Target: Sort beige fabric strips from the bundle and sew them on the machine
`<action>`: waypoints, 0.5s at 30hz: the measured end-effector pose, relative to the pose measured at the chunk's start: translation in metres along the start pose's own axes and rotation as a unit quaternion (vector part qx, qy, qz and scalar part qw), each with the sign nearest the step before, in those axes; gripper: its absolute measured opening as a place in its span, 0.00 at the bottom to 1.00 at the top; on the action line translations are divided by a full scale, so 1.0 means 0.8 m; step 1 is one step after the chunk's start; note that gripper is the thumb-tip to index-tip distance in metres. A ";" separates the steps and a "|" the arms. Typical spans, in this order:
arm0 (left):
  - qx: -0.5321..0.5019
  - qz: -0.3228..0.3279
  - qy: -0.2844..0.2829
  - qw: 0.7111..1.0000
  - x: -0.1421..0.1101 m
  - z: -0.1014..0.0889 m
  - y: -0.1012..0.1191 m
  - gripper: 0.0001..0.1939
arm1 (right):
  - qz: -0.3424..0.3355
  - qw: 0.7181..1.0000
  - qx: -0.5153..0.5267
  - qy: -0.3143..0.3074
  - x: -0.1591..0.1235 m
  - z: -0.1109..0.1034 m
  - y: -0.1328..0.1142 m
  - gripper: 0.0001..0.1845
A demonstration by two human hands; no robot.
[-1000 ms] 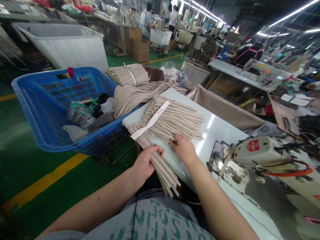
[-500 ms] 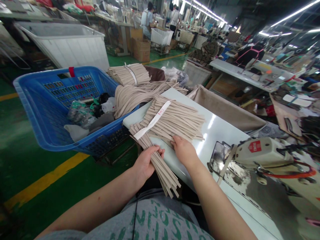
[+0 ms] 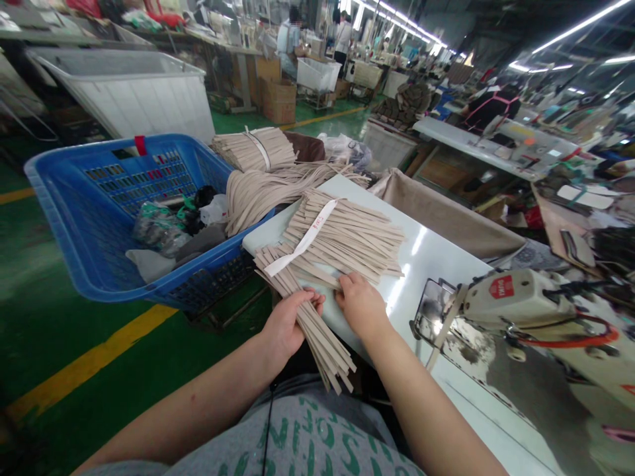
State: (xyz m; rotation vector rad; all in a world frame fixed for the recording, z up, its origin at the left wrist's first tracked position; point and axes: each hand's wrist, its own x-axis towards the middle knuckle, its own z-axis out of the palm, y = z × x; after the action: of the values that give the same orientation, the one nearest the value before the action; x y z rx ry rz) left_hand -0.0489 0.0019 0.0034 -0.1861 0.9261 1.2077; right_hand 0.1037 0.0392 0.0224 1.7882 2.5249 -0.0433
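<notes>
A bunch of beige fabric strips [image 3: 325, 344] is wrapped in my left hand [image 3: 292, 320], its near ends fanning out over my lap. Pinched between the fingers of my right hand [image 3: 362, 301] is the end of a strip [image 3: 320, 274] from the larger pile. That pile of beige strips [image 3: 357, 231] lies spread on the white table [image 3: 421, 258]. Across the pile and the far end of the held bunch runs a white band [image 3: 310, 237] with red writing. My right fingertips are partly hidden from view.
At left stands a blue basket [image 3: 74, 231] holding plastic bags. More strips [image 3: 253, 198] drape over its edge, beside a tied bundle [image 3: 258, 149]. A sewing machine [image 3: 526, 297] sits at right. Behind the table is a cloth-lined bin [image 3: 446, 218]. People work farther back.
My right hand has shifted slightly, drawing one strip a little apart from the pile. My left hand keeps its hold on the bunch.
</notes>
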 end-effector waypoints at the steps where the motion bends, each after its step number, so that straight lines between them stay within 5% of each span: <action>1: -0.001 -0.002 0.001 1.000 0.000 -0.001 0.000 0.06 | -0.012 1.000 -0.020 0.004 -0.002 0.000 -0.002 0.08; 10: 0.005 -0.006 -0.016 1.000 -0.003 -0.002 0.002 0.06 | -0.039 0.995 -0.088 0.015 -0.012 -0.003 -0.009 0.09; 15: 0.018 0.009 -0.090 0.996 -0.004 0.000 0.002 0.08 | -0.006 0.999 -0.052 0.006 -0.021 -0.024 -0.017 0.06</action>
State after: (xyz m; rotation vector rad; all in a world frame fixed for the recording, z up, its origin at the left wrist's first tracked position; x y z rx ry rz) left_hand -0.0503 0.0002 0.0060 -0.0401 0.7931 1.2018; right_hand 0.0959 0.0197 0.0425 1.7390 2.4967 0.0954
